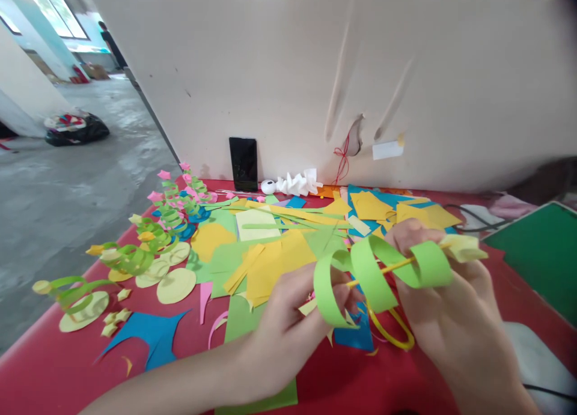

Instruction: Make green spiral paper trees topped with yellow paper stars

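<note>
In front of me a bright green paper spiral winds loosely around a thin yellow stem. A pale yellow folded paper piece sits at the stem's right end. My left hand is closed around the spiral's left end, thumb and fingers pinched together; the coils partly cover the fingertips. My right hand is closed at the right end, behind the last coil, with its exact grip partly hidden. Below the coils hangs a yellow loop; whether it joins the stem I cannot tell.
Cut paper sheets cover the middle of the red table. Several spiral ornaments on round bases stand at the left edge, near small paper stars. A phone leans on the back panel. A green board lies right.
</note>
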The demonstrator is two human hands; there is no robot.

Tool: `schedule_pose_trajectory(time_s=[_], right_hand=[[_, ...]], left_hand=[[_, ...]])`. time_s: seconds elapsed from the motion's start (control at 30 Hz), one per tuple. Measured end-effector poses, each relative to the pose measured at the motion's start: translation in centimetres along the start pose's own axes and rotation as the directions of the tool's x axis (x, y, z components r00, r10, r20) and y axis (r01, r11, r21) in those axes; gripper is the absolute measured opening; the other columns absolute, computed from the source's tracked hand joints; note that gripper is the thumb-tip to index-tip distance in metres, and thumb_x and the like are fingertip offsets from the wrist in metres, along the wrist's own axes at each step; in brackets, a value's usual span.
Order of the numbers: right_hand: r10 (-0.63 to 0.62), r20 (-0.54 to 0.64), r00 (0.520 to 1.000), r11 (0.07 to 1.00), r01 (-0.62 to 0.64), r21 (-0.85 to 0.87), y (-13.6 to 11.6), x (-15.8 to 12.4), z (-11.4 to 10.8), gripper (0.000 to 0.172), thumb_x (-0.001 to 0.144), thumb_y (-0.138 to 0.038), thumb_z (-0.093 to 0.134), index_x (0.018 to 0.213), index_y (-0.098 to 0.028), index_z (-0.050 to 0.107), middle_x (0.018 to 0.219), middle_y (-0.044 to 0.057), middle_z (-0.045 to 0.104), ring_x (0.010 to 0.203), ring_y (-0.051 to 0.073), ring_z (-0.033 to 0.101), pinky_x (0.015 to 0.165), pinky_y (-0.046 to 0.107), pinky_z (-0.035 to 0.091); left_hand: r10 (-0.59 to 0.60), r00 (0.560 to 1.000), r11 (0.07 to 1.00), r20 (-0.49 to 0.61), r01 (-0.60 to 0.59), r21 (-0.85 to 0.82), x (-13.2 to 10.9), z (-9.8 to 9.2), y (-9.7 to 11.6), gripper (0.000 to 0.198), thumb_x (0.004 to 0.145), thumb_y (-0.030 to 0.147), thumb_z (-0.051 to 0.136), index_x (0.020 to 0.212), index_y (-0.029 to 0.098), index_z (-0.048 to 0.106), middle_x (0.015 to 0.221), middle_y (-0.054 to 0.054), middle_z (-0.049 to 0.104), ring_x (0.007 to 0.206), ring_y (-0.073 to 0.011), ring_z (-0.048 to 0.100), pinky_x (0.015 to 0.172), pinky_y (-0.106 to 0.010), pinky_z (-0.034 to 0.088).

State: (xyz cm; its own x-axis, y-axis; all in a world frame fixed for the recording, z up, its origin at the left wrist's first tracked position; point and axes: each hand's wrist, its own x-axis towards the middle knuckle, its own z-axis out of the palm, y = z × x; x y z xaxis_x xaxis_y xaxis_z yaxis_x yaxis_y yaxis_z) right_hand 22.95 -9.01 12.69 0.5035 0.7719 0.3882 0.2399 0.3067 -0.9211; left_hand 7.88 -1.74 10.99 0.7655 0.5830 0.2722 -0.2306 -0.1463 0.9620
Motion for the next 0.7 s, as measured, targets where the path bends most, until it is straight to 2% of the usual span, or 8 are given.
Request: schedule_pose_trajectory(time_s=[0.13, 0.27, 0.47, 0.57, 0.7], right_hand=[[0.01, -0.035, 0.999, 0.986, -0.004, 0.164, 0.06, 0.37, 0.27, 0.004, 0.078, -0.038, 0.066, 0.081, -0.034, 0.066, 0.082, -0.001, 0.051, 0.074, 0.012, 0.05, 0.058, 0.021, 0.045], [0.059, -0.043, 0.997, 0.97, -0.047, 0.237, -0.01, 0.51, 0.41, 0.005, 0.076, -0.034, 0.069, 0.081, -0.032, 0.068, 0.077, -0.002, 0.053, 0.066, 0.01, 0.048, 0.057, 0.021, 0.045], [0.071, -0.169, 0.983, 0.983, -0.04, 0.181, -0.09, 0.51, 0.22, 0.015, 0.073, -0.034, 0.072, 0.086, -0.03, 0.067, 0.088, 0.0, 0.053, 0.071, 0.012, 0.049, 0.059, 0.024, 0.045], [0.059, -0.163, 0.985, 0.986, -0.032, 0.162, 0.04, 0.67, 0.03, 0.011, 0.075, -0.034, 0.07, 0.085, -0.031, 0.066, 0.09, 0.0, 0.052, 0.073, 0.013, 0.048, 0.06, 0.025, 0.043], [0.028, -0.127, 0.992, 0.99, -0.01, 0.143, 0.1, 0.86, -0.22, 0.01, 0.077, -0.032, 0.069, 0.086, -0.032, 0.066, 0.081, -0.001, 0.046, 0.072, 0.012, 0.044, 0.059, 0.024, 0.039]], left_hand=[[-0.089, 0.996, 0.995, -0.022, 0.087, -0.049, 0.0, 0.18, 0.06, 0.031, 0.094, 0.034, 0.041, 0.074, 0.016, 0.057, 0.068, -0.001, 0.055, 0.065, -0.01, 0.052, 0.063, -0.021, 0.044], [-0.191, 0.982, 0.963, -0.017, 0.183, -0.196, -0.04, 0.44, 0.0, 0.032, 0.093, 0.034, 0.043, 0.073, 0.015, 0.06, 0.065, -0.001, 0.058, 0.063, -0.0095, 0.054, 0.063, -0.021, 0.045], [-0.245, 0.969, 0.923, -0.02, 0.226, -0.31, 0.12, 0.64, -0.45, 0.03, 0.091, 0.035, 0.047, 0.073, 0.015, 0.061, 0.065, 0.0, 0.059, 0.059, -0.0076, 0.054, 0.061, -0.019, 0.045], [-0.248, 0.969, 0.919, -0.015, 0.23, -0.321, 0.28, 0.66, -0.54, 0.029, 0.091, 0.034, 0.047, 0.074, 0.015, 0.061, 0.066, 0.0, 0.059, 0.059, -0.0072, 0.055, 0.06, -0.019, 0.044], [-0.26, 0.965, 0.924, 0.001, 0.25, -0.289, 0.39, 0.67, -0.49, 0.031, 0.092, 0.033, 0.046, 0.071, 0.014, 0.06, 0.063, 0.0, 0.058, 0.059, -0.0075, 0.054, 0.06, -0.019, 0.044]])
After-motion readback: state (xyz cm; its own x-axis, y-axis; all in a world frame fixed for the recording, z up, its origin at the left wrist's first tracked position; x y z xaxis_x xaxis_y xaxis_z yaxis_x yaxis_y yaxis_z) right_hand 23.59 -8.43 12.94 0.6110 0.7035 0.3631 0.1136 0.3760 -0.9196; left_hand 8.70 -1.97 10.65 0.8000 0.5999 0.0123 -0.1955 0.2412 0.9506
